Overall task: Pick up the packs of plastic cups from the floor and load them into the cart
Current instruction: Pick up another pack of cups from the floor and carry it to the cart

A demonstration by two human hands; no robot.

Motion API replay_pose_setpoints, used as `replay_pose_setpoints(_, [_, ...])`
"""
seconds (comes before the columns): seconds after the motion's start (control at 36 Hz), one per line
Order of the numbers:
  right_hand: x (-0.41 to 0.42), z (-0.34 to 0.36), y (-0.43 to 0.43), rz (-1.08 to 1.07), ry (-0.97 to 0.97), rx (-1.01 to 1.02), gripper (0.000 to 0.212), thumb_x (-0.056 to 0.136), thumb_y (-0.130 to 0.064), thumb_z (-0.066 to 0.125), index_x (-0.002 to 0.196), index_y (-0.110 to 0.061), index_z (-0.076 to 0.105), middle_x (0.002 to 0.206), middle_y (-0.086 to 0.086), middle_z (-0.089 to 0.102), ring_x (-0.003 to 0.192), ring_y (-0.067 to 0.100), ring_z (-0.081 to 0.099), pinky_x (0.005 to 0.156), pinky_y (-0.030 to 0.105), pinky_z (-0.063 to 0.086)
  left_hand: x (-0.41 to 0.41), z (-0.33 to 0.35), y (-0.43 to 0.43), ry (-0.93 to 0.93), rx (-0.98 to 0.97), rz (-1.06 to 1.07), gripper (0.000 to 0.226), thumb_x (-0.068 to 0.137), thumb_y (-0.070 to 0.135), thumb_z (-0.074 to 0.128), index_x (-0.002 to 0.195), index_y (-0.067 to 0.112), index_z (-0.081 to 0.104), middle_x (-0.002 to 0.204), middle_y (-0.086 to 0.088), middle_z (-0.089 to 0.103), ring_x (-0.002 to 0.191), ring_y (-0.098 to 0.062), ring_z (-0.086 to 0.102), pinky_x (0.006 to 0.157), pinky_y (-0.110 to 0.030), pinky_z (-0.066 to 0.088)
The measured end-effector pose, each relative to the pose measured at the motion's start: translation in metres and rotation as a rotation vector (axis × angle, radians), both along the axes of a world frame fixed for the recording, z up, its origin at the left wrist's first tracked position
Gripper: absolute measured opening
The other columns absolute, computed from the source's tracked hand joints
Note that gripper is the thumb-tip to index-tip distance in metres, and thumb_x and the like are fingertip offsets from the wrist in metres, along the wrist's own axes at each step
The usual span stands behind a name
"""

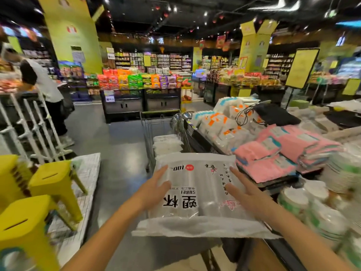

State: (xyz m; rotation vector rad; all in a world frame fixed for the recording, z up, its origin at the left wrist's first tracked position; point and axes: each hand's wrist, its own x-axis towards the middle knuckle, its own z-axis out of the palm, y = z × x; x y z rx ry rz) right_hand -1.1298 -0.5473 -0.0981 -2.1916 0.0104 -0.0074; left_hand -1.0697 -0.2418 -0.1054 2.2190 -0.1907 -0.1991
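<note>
The person holds one pack of plastic cups (195, 178) up in front of the body, near the middle of the view, just short of the cart (150, 137) that stands farther ahead. The left hand (156, 185) and the right hand (247, 194) lie flat on the pack's two sides, fingers straight and a little spread, pressing toward each other rather than curling round it. Whether anything supports it from beneath cannot be told.

That hold is likely the weak spot. The wrapping looks slick, and with only flat palms squeezing it the pack could slide out and drop to the floor (121, 153), more so if the pressure eases during the reach forward. The loose flap along the near edge could also snag.

White packs (168, 143) are already piled in the cart, so a pack set down carelessly might slip off the pile. The table (197, 139) of pink packs (273, 157) sits just right of the cart, and a wide swing could knock them.
</note>
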Motion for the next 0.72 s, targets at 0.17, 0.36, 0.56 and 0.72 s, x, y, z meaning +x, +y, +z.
replay_pose_setpoints(0.17, [0.073, -0.005, -0.003, 0.073, 0.015, -0.011, 0.068, 0.087, -0.072, 0.049, 0.147, -0.063, 0.018, 0.148, -0.034, 0.019, 0.142, 0.004, 0.024, 0.119, 0.033, 0.02, 0.049, -0.002, 0.001, 0.029, -0.054, 0.041, 0.055, 0.099, 0.047, 0.046, 0.148, 0.055, 0.022, 0.142, 0.012, 0.048, 0.117, -0.013, 0.058, 0.108, -0.034, 0.041])
replay_pose_setpoints(0.36, [0.177, -0.003, -0.022, 0.136, -0.01, 0.009, 0.065, 0.088, -0.07, 0.049, 0.146, -0.064, 0.019, 0.146, -0.032, 0.023, 0.137, 0.004, 0.03, 0.114, 0.034, 0.024, 0.125, 0.014, -0.027, 0.02, -0.059, 0.094, 0.056, 0.104, 0.035, 0.041, 0.154, 0.043, 0.016, 0.151, 0.006, 0.036, 0.118, -0.011, 0.043, 0.095, -0.021, 0.029])
replay_pose_setpoints(0.56, [0.272, 0.006, -0.037, 0.179, -0.028, -0.019, 0.067, 0.094, -0.058, 0.051, 0.152, -0.05, 0.021, 0.154, -0.022, 0.025, 0.146, 0.014, 0.028, 0.118, 0.034, 0.021, 0.204, 0.017, -0.044, -0.007, -0.099, 0.174, 0.057, 0.102, 0.035, 0.046, 0.152, 0.046, 0.022, 0.145, 0.013, 0.038, 0.118, -0.008, 0.048, 0.1, -0.023, 0.038])
replay_pose_setpoints(0.72, [0.33, 0.012, -0.041, 0.203, 0.039, -0.053, 0.064, 0.096, -0.057, 0.049, 0.152, -0.052, 0.017, 0.156, -0.013, 0.035, 0.138, 0.015, 0.041, 0.111, 0.03, 0.029, 0.261, 0.013, -0.052, 0.005, -0.106, 0.197, 0.057, 0.102, 0.035, 0.046, 0.151, 0.047, 0.02, 0.136, 0.021, 0.033, 0.121, -0.002, 0.04, 0.104, -0.027, 0.036])
